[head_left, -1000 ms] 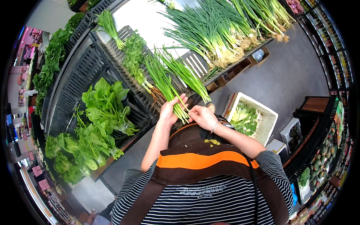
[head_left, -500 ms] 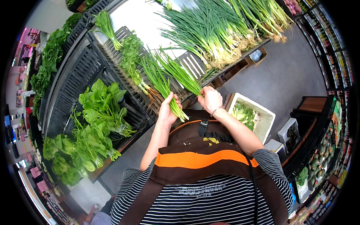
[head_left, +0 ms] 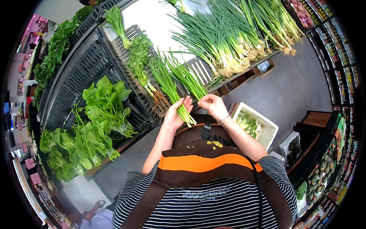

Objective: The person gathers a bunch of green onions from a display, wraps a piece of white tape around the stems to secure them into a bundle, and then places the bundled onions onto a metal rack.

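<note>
A bunch of green chives (head_left: 168,82) slants across my left hand (head_left: 176,114), its cut ends sticking out below the palm. The thumb lies along the stems, and the other fingers curl behind them. Beside it, a second bunch of chives (head_left: 189,79) rests on the rack edge with its leaf tips on the display. Its lower end meets my right hand (head_left: 214,107), whose thumb and fingertips are pinched together there. What sits in that pinch is too small and hidden to make out.
Spring onions with roots (head_left: 225,42) and a coriander bunch (head_left: 140,57) lie on the slatted black rack (head_left: 133,32). Leafy greens (head_left: 103,103) fill the left shelf. A white box (head_left: 270,128) holding leaf scraps stands on the floor at right. Another person's arm (head_left: 93,210) shows lower left.
My right hand's fingertips have shifted down and left from the second bunch's stems, into a pinch near its lower end. The fingers of my left hand have loosened slightly. The view has shifted a little.
</note>
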Tool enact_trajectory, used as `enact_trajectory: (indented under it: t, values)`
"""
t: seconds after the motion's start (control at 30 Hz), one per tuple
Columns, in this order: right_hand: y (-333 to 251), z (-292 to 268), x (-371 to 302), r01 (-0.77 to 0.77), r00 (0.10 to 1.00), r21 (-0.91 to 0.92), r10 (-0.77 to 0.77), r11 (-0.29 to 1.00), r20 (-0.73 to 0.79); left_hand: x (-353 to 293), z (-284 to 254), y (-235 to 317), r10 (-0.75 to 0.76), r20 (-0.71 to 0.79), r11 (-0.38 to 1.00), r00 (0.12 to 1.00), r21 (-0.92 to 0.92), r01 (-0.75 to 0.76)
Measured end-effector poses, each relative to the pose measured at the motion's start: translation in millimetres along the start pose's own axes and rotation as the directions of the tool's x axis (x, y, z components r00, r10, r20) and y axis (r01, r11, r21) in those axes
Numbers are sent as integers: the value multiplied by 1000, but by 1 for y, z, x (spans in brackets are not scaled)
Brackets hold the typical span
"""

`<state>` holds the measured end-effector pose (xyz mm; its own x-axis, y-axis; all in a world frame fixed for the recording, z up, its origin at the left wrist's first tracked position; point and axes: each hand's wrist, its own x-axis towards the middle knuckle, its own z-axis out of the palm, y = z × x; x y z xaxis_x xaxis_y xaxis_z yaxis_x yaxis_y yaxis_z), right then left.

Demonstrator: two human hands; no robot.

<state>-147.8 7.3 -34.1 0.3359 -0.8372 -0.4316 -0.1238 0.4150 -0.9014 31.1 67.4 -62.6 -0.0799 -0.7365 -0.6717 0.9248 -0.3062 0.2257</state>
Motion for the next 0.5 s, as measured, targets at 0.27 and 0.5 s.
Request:
enact_trajectory:
  t: [0.27, 0.5]
  values:
    - [-8, 27, -21, 297, 953, -524, -282, 799, 109, -8, 3, 0, 27, 105, 1000, 994, 8, -28]
    - [-20, 24, -23, 226, 964, -468, -126, 854, 235, -5, -13, 6, 76, 78, 997, 994, -31, -74]
